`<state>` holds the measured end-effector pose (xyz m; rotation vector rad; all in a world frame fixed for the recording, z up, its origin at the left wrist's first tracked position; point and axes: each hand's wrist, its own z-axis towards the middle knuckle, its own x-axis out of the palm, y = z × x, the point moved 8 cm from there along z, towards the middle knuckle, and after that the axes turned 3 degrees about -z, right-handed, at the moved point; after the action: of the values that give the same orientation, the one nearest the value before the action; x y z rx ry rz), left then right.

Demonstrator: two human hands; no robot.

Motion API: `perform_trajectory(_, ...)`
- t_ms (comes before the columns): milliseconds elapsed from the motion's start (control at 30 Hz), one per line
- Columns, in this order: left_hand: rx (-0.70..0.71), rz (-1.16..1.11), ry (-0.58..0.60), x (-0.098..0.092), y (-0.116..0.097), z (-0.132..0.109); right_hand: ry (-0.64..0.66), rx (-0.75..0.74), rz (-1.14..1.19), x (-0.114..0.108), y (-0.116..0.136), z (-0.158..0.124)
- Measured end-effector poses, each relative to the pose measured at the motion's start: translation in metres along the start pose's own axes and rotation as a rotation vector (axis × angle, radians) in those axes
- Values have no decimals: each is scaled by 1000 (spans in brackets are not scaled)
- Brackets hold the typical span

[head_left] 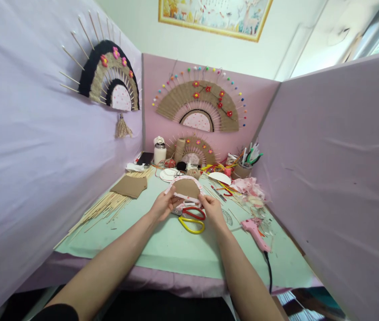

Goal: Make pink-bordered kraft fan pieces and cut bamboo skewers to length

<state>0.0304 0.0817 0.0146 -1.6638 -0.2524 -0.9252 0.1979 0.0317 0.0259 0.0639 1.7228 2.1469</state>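
Both hands hold a half-round piece of brown cardboard (186, 189) edged with folded-over white cloth with pink spots. My left hand (164, 204) grips its left end, thumb on the cardboard face. At the right end, my right hand (211, 207) pinches the cloth rim between thumb and fingers. The piece is raised above the table with its bare cardboard side toward me. Just under it lie scissors (192, 224) with one red and one yellow handle; their blades are mostly hidden by the left hand and the cardboard.
A pink glue gun (256, 233) lies at right, its black cord running off the front edge. Thin bamboo sticks (100, 208) and a cardboard scrap (129, 186) are at left. A white bottle (160, 152), spotted cloth (247, 189) and a tool pot (242, 170) stand farther back.
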Motion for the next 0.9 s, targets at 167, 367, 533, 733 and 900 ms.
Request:
perform_trajectory(167, -70, 13, -16, -5, -2, 1, -3, -2, -16, -8, -2, 1)
perform_trajectory(367, -20, 133, -28, -5, 4, 2, 12, -19, -42, -9, -1, 1)
perform_trajectory(533, -64, 136, -35, -7, 6, 3, -11, -23, -59, -12, 1, 1)
perform_trajectory(733, -10, 300, -34, -12, -1, 6, 116, -14, -137, -1, -1, 0)
perform_trajectory(900, 72, 408, -10, -14, -3, 10, 124, -19, -131, 2, -2, 0)
